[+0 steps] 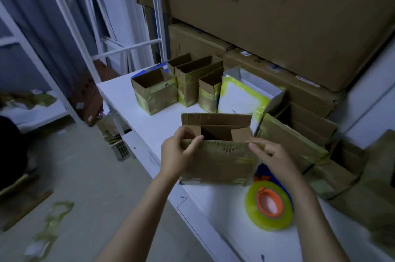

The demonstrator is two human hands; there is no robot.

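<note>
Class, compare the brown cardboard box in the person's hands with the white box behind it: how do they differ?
The brown cardboard box has dull brown walls; the white box has white walls edged bright yellow. The left hand grips the brown cardboard box's rim; the white box stands untouched. Both are open-topped, on the white table.

Cardboard box [215,161], centre of frame: plain brown, front face patched with glossy yellow-green tape, inside seen darker brown. Tape roll [268,206], lower right: translucent yellow-green, orange core. Blue object [262,170] just above roll, small orange mark noted on it. Table [136,112]: white, marked with few dark specks. Small boxes [154,90], upper centre: brown, lower halves banded in yellow-green tape. White box [241,99], right of them: framed in bright yellow tape. Large cartons [277,15], top right: brown, printed with dark lettering. Shelf frame [64,15], upper left: white. Floor [96,176]: pale beige, strewn with yellow-green tape scraps [57,212].
</note>
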